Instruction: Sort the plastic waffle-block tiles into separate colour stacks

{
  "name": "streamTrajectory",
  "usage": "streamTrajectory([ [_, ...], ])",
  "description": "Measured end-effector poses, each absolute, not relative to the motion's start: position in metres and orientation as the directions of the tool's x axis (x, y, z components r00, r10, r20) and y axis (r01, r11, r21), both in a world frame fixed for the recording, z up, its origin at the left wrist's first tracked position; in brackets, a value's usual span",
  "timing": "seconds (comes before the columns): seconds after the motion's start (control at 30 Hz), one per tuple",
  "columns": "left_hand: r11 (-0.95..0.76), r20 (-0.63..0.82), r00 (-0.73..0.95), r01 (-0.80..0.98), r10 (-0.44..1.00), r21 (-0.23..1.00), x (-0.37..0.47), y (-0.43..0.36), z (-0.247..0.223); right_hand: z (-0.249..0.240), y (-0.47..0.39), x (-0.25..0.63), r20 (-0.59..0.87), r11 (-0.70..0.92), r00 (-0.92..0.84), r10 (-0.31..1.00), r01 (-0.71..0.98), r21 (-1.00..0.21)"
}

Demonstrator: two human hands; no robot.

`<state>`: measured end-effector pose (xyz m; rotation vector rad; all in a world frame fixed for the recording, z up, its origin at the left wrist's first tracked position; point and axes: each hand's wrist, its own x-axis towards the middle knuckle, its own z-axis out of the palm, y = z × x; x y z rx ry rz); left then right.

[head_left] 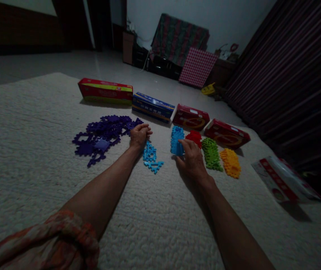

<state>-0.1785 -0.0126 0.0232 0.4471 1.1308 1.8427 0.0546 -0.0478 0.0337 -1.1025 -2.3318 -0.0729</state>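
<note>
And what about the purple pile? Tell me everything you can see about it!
The purple pile is a loose, overlapping spread of flat pieces with bumpy, notched edges, which look like plastic. Some have open middles, like frames. Most look dark purple; one squarish piece near the front looks paler. It lies on the pale mat, in front of the red and yellow-green box. Its right end reaches the left hand, but whether they touch is unclear.
</note>
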Motion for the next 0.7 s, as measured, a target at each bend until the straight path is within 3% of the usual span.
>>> streamTrajectory([
  [0.53, -0.181, -0.118, -0.535, -0.472, 0.837, 0.863, -0.180, -0.011, 0.019, 0.024, -0.040, 0.057, 0.497, 0.626, -0.479, 0.724, 0.758, -0.182],
  [0.7, -0.178, -0.121, -0.523, -0.485, 0.844, 0.857, -0.181, -0.011, 0.018, 0.035, -0.046, 0.049, 0.532, 0.700, -0.515, 0.672, 0.675, -0.231],
])
